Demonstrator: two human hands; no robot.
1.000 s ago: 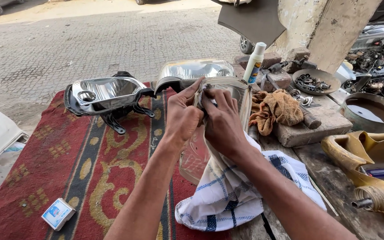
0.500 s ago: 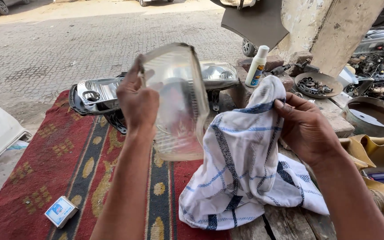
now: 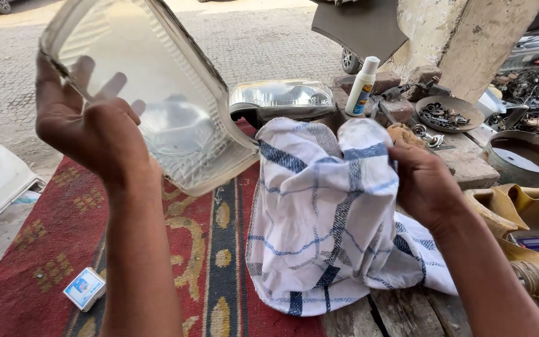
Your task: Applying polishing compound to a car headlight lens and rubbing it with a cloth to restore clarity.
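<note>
From the head view, the left hand [image 3: 95, 134] holds the clear headlight lens [image 3: 151, 93] raised and tilted, fingers clamped on its left edge. The right hand [image 3: 425, 184], just right of it, grips the checked cloth [image 3: 325, 218], fingers seemingly closed in its folds, over the table [image 3: 407, 312].

I see the clear plastic headlight lens [image 3: 157, 93] cut off by the top edge above my left fingers [image 3: 63, 81]. The white blue-checked cloth [image 3: 325, 218] hides my right fingers' tips. Beyond them, the round metal dish's [image 3: 449, 113] contents are too small to tell.
</note>
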